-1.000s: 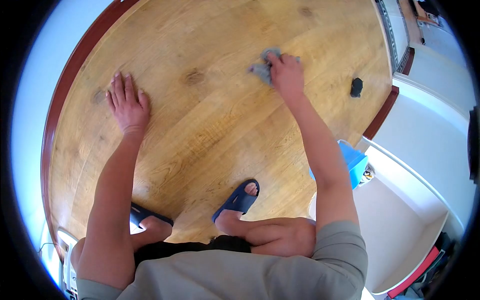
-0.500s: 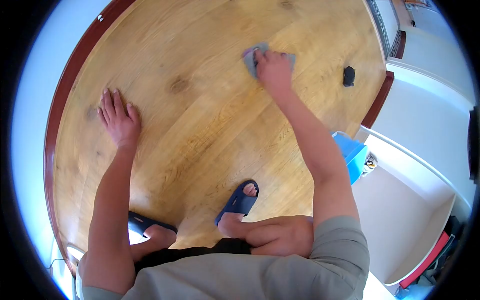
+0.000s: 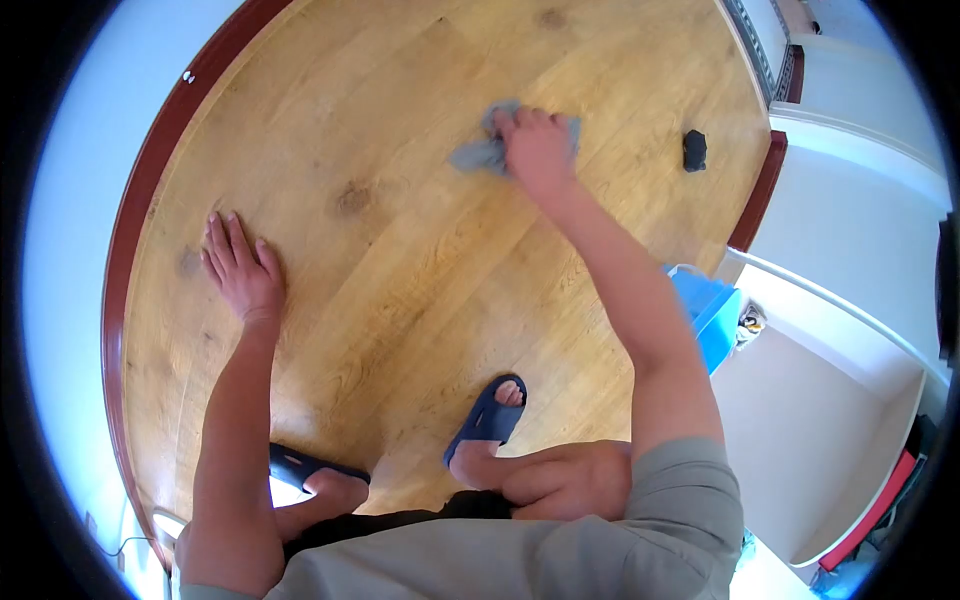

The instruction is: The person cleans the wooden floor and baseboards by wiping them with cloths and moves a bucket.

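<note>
My right hand (image 3: pixel 538 148) presses a grey cloth (image 3: pixel 483 155) against the wooden floor (image 3: pixel 400 260), fingers closed over it. One corner of the cloth spreads out to the left of the hand, and another bit shows at its right. Off to the left, my left hand (image 3: pixel 243 272) lies flat on the boards with its fingers spread and nothing in it. A dark knot in the wood (image 3: pixel 352 197) lies between the two hands.
A small black object (image 3: pixel 694 151) stands on the floor at the right. Beside my right arm is a blue bin (image 3: pixel 708 312), near an open white drawer (image 3: pixel 800 420). Dark red skirting (image 3: pixel 122 250) borders the left wall. My feet wear dark blue slippers (image 3: pixel 487 415).
My right hand has shifted slightly down with the cloth, whose loose corner now reaches further left. My left hand stays flat on the floor. The whole view has shifted a little.
</note>
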### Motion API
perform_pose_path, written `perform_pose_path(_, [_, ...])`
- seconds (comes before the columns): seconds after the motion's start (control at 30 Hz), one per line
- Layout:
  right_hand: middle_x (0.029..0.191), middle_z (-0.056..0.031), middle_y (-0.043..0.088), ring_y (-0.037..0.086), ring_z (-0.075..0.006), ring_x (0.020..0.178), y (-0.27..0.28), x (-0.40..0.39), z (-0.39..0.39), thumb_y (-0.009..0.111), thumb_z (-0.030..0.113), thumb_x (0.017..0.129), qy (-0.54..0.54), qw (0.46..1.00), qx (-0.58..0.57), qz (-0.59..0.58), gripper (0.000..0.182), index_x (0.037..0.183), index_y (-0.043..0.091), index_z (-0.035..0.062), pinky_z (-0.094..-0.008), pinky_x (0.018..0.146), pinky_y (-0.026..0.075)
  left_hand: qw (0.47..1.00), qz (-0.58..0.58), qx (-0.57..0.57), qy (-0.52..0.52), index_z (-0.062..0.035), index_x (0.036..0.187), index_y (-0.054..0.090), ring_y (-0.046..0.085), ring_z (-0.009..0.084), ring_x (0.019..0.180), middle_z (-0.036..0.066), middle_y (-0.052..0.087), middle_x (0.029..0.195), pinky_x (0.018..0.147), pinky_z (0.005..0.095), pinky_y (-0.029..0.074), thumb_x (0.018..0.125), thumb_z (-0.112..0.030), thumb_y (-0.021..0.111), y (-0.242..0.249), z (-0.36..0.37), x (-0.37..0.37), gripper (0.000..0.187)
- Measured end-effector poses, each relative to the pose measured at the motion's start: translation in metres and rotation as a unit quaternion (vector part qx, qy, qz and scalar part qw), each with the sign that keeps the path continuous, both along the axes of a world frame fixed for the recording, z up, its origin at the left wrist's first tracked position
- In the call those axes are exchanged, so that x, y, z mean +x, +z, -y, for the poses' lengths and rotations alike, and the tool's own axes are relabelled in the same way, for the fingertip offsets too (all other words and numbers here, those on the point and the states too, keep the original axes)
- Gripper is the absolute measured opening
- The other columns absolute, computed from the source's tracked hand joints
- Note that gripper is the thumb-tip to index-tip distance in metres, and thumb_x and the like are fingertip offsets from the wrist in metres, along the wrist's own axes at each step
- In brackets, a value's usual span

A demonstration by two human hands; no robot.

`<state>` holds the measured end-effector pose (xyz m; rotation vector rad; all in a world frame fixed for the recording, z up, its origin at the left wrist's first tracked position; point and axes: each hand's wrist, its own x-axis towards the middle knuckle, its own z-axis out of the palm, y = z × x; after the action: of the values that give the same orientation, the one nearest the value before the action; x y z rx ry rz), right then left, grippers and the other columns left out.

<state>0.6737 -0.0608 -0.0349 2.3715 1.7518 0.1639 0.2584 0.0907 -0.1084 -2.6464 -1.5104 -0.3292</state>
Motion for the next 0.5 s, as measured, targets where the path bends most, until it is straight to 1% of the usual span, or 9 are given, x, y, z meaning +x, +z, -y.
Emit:
perform_pose_path(0.03, [0.097, -0.0095, 0.068, 0.066, -0.0256, 0.094, 0.006, 0.007, -0.004, 0.054, 0.018, 0.092, -0.029, 0.999, -0.033, 0.000, 0.022, 0.104, 0.069, 0.0087, -0.0442, 0.081, 0.047, 1.000, -0.001, -0.001, -0.001, -0.0108, 0.153, 0.043, 0.030, 0.0306, 0.151, 0.013, 0.033, 0.163, 0.123, 0.0518, 0.020, 0.099, -0.034, 0.045, 0.001, 0.001, 0.000, 0.059])
perform_pose_path(0.13, [0.098, -0.0082, 0.069, 0.066, -0.0252, 0.096, 0.004, 0.012, -0.009, 0.054, 0.018, 0.092, -0.028, 0.999, -0.038, 0.023, 0.022, 0.104, 0.070, 0.0096, -0.0444, 0.081, 0.047, 1.000, 0.009, -0.003, -0.003, -0.0108, 0.153, 0.043, 0.030, 0.0309, 0.151, 0.013, 0.032, 0.164, 0.123, 0.0519, 0.020, 0.100, -0.034, 0.045, -0.002, -0.001, 0.000, 0.058])
perform_pose_path(0.23, [0.098, -0.0076, 0.069, 0.066, -0.0253, 0.097, 0.002, -0.018, 0.004, 0.054, 0.018, 0.091, 0.025, 0.998, -0.008, 0.058, 0.022, 0.105, 0.069, 0.0101, -0.0444, 0.082, 0.047, 1.000, -0.010, -0.001, 0.005, -0.0107, 0.153, 0.043, 0.029, 0.0308, 0.151, 0.013, 0.032, 0.164, 0.123, 0.0519, 0.020, 0.099, -0.034, 0.045, 0.000, -0.001, 0.001, 0.058])
perform_pose_path(0.33, [0.098, -0.0077, 0.069, 0.066, -0.0251, 0.096, 0.002, 0.006, -0.002, 0.054, 0.019, 0.091, -0.011, 0.999, -0.040, 0.000, 0.024, 0.106, 0.070, 0.0094, -0.0453, 0.081, 0.047, 1.000, -0.001, -0.015, 0.000, -0.0105, 0.153, 0.043, 0.029, 0.0302, 0.151, 0.013, 0.032, 0.164, 0.123, 0.0519, 0.020, 0.099, -0.033, 0.045, 0.005, 0.001, 0.001, 0.058])
perform_pose_path(0.43, [0.100, -0.0056, 0.068, 0.066, -0.0234, 0.098, 0.003, 0.018, -0.011, 0.057, 0.015, 0.089, -0.066, 0.996, -0.068, 0.000, 0.028, 0.115, 0.069, 0.0154, -0.0438, 0.086, 0.048, 1.000, -0.001, -0.010, 0.004, -0.0104, 0.152, 0.043, 0.029, 0.0301, 0.151, 0.012, 0.032, 0.164, 0.123, 0.0524, 0.020, 0.099, -0.033, 0.045, 0.001, 0.000, 0.001, 0.058])
perform_pose_path(0.5, [0.100, -0.0057, 0.067, 0.066, -0.0237, 0.098, -0.005, -0.008, 0.002, 0.056, 0.016, 0.090, 0.011, 0.998, -0.046, 0.038, 0.028, 0.115, 0.069, 0.0166, -0.0445, 0.085, 0.048, 1.000, 0.002, -0.005, 0.004, -0.0104, 0.152, 0.044, 0.030, 0.0303, 0.151, 0.013, 0.033, 0.163, 0.123, 0.0530, 0.020, 0.099, -0.033, 0.045, -0.001, 0.000, 0.001, 0.058])
